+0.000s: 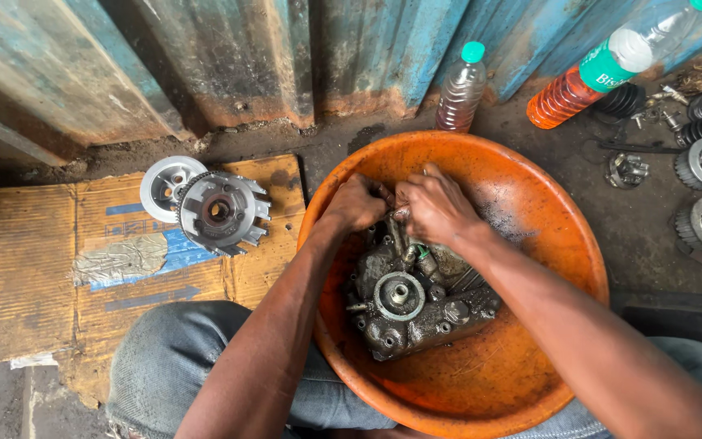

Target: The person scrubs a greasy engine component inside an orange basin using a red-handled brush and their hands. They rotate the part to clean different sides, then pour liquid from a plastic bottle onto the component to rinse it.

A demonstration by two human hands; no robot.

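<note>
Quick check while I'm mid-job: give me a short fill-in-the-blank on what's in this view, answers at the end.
1. Both the left hand and the right hand work on a greasy engine part that sits inside an orange ____.
2. The round metal clutch parts lie on flattened ____.
3. The upright bottle by the metal wall has a ____ cap.

Missing words: basin; cardboard; green
</note>
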